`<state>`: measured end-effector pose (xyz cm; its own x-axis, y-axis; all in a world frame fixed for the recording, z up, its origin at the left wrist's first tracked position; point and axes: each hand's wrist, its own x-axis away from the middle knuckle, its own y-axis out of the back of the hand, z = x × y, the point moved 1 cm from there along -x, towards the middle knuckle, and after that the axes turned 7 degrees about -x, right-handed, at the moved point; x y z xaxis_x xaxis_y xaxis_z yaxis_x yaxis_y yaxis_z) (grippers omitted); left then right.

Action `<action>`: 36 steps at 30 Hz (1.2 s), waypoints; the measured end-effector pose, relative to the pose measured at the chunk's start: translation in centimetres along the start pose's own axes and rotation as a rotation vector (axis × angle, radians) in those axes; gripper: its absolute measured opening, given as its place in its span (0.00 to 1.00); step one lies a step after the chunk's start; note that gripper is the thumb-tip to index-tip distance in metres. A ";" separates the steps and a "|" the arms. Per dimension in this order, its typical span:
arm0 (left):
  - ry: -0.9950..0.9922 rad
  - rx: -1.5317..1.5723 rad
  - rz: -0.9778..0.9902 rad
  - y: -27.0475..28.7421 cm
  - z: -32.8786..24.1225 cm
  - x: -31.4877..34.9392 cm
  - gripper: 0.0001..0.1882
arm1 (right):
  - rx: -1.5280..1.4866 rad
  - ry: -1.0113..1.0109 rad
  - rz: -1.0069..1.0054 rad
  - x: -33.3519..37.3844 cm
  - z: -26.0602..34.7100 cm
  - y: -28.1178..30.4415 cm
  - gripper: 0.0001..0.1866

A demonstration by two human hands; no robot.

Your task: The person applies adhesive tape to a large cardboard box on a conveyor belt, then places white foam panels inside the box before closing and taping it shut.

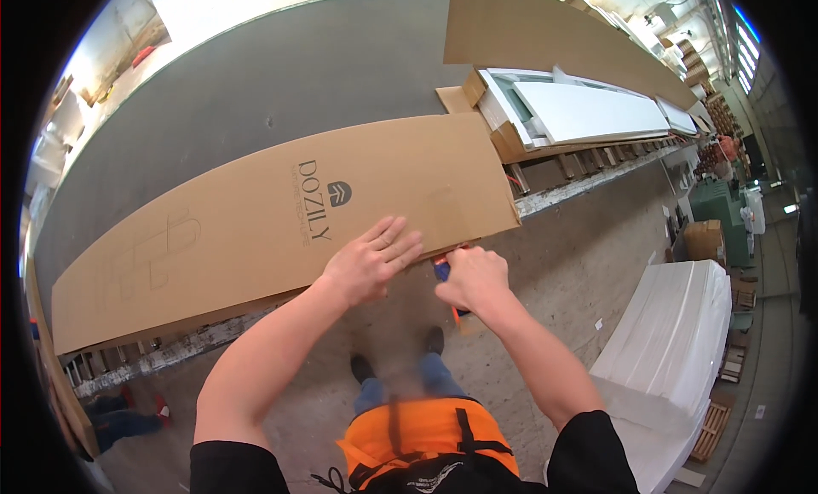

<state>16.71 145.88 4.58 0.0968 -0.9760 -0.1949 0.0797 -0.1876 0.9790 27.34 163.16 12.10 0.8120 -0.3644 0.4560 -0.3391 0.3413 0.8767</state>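
A long, flat brown cardboard box (pixel 230 225) with dark printing lies in front of me, its near edge running alongside my hands. My left hand (pixel 371 260) rests on the box close to that edge, palm down, fingers stretched out and holding nothing. Just right of it, my right hand (pixel 474 277) is closed around a blue and red hand tool (pixel 441 269) held against the near side of the box. My fingers cover most of the tool, so its exact kind is hidden. An orange part shows below the fist.
The box lies on a roller conveyor (pixel 175 354) beside a grey surface (pixel 281 85). Farther right, an open carton holds white panels (pixel 588 112), its brown flap (pixel 554 42) raised. Stacked white sheets (pixel 656 323) stand at right. Another person's legs (pixel 128 424) show at lower left.
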 end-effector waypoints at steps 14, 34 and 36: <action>0.092 0.083 -0.146 0.4 0.0 0.3 0.35 | -0.101 0.040 -0.065 4.5 -5.4 -0.9 0.22; 0.105 0.111 -0.183 1.2 -0.3 0.3 0.27 | -0.060 -0.069 0.169 3.7 -4.6 1.5 0.30; 0.114 0.098 -0.168 1.6 -0.4 -0.2 0.28 | -0.046 -0.011 0.102 3.8 -5.5 -0.9 0.27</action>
<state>17.19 145.77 6.14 0.2021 -0.9123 -0.3562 0.0080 -0.3622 0.9321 33.38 166.20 12.21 0.7692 -0.3353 0.5440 -0.3973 0.4158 0.8181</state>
